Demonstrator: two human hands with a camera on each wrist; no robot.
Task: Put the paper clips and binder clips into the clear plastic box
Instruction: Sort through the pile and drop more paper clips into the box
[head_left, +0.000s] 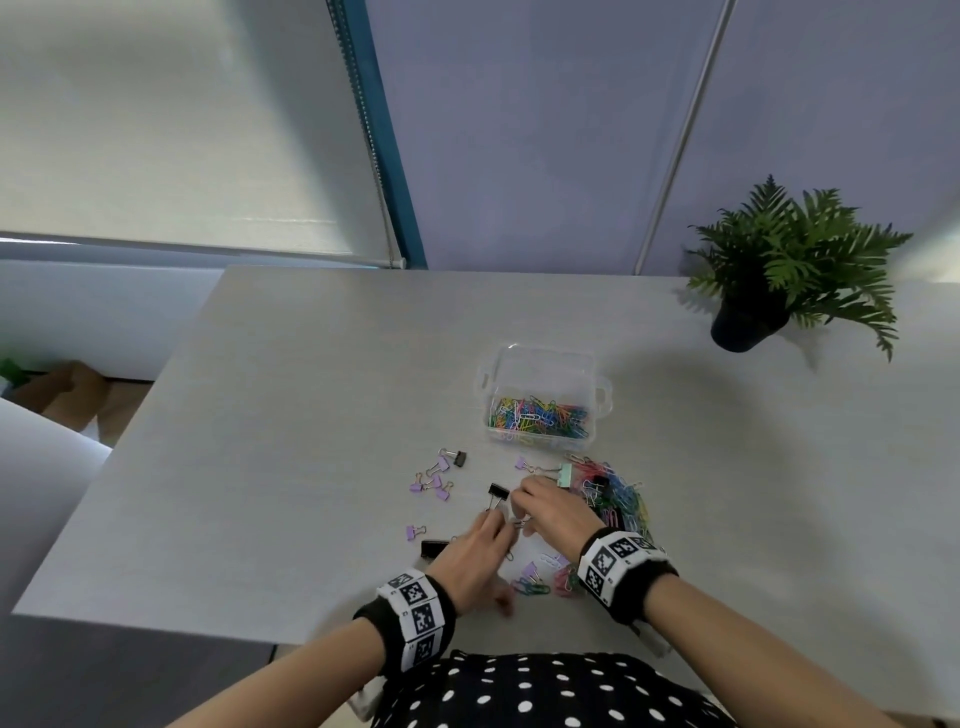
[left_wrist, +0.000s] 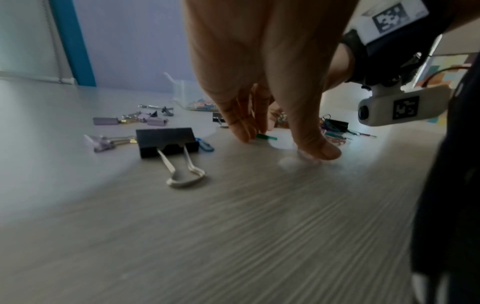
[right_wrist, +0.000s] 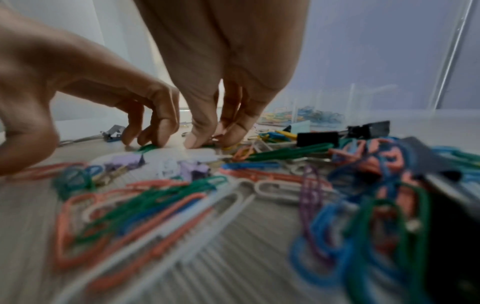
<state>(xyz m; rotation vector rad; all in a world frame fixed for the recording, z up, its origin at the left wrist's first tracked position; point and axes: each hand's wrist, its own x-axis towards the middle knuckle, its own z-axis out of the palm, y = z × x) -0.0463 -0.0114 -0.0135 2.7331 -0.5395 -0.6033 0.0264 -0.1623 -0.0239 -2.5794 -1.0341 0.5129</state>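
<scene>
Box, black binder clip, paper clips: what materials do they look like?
Box: clear, glossy plastic; the clips inside show through its walls.
Black binder clip: looks like matte black painted sheet metal, with bright bare wire handles, likely steel.
Paper clips: smooth coloured coating in orange, green, blue and white, probably plastic over wire; the core is not visible.

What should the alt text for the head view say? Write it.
Both hands, left hand and right hand, pick at clips scattered on a grey table. Behind them a clear plastic box holds coloured paper clips; a potted fern stands far right.
</scene>
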